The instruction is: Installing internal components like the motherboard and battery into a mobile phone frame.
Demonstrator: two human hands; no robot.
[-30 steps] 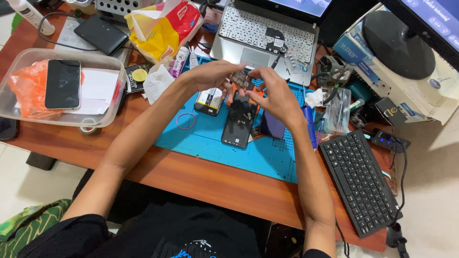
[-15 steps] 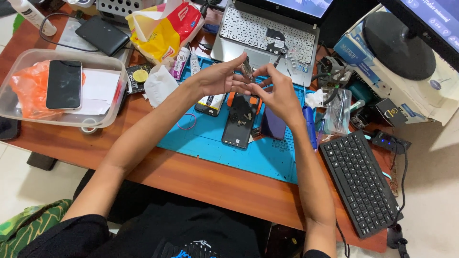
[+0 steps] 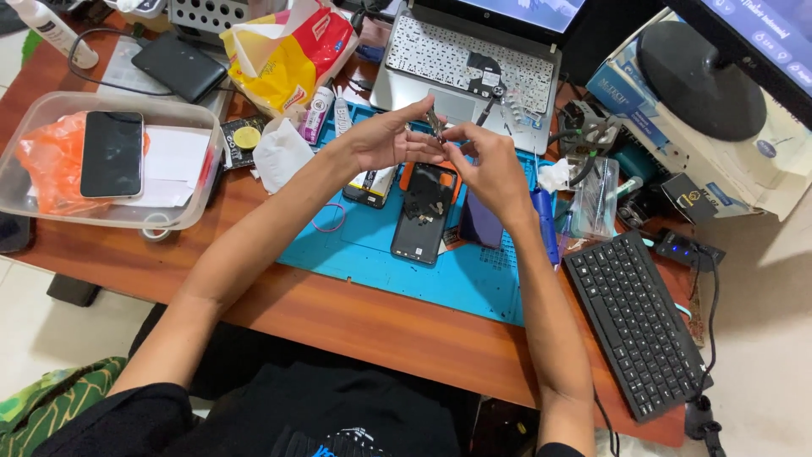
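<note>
My left hand (image 3: 385, 140) and my right hand (image 3: 486, 165) meet above the blue work mat (image 3: 355, 254), both pinching a small dark phone part (image 3: 435, 123) held up between the fingertips. Directly below lies an opened dark phone body (image 3: 423, 216) with its insides showing. A second phone with a pale battery (image 3: 372, 184) lies just left of it, partly under my left wrist. A purple phone piece (image 3: 480, 224) sits under my right hand, and a blue screwdriver (image 3: 545, 224) lies to the right of it.
A clear plastic tray (image 3: 34, 127) at left holds a black phone (image 3: 112, 154), papers and an orange bag. A laptop (image 3: 469, 63) sits behind the mat, a black keyboard (image 3: 634, 322) at right, a snack bag (image 3: 283, 51) and small bottles at the back.
Both hands have lifted a little away from the opened phone and toward the laptop, bringing the small part up between the fingertips.
</note>
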